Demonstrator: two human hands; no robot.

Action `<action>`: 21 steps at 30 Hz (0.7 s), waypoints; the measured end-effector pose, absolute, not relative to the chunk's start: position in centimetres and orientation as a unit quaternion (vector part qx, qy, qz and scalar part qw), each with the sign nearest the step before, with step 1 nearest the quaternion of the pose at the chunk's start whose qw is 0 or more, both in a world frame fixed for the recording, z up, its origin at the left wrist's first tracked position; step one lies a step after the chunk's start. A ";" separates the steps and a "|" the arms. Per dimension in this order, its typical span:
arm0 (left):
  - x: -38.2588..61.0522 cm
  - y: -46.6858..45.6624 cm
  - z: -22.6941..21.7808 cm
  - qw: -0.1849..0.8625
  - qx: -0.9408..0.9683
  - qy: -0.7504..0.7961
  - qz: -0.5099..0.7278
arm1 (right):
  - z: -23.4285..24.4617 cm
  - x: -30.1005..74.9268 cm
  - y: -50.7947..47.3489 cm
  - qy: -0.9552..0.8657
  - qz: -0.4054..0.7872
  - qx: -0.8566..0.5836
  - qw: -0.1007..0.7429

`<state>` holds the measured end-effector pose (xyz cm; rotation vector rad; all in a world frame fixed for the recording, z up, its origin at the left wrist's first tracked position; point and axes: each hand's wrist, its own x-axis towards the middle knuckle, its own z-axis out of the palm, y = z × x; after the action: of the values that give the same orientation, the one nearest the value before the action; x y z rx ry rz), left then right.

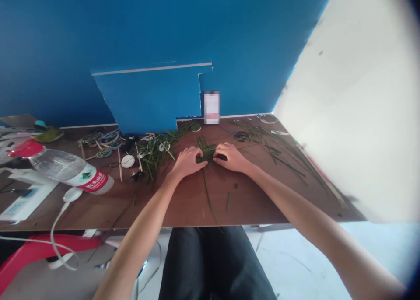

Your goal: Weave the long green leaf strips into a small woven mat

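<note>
A small bunch of green grass blades (206, 150), seemingly interlaced, lies between my hands on the brown table (187, 204). My left hand (188, 162) pinches its left side with thumb and fingers. On the right side, my right hand (231, 157) grips the same bunch with curled fingers. One long blade (207, 193) trails from it toward the table's front edge. Short cut pieces (227, 201) lie in front of my right hand. How the blades cross under my fingertips is too small to make out.
Loose blades pile up on the left (152, 160) and scatter on the right (285, 160). A red-capped water bottle (65, 164), a white power strip (29, 195) and a cable (54, 230) occupy the left side. A blurred card (212, 107) leans against the blue wall (157, 99).
</note>
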<state>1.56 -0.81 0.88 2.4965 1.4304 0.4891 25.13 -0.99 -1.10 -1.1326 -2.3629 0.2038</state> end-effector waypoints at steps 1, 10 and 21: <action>1.5 -0.8 0.9 0.113 0.850 0.487 0.166 | -1.1 25.1 -1.1 -0.870 0.070 -0.418 0.253; 1.5 -0.7 1.0 0.114 0.853 0.482 0.162 | -0.9 24.4 -1.5 -0.860 0.037 -0.441 0.253; 2.4 -1.0 0.7 0.059 0.864 0.447 0.225 | -1.1 25.6 -0.8 -0.871 0.097 -0.412 0.249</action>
<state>2.37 -1.00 0.74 2.6159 1.3530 0.6819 25.57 -0.85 -1.08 -1.1228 -2.3725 0.2642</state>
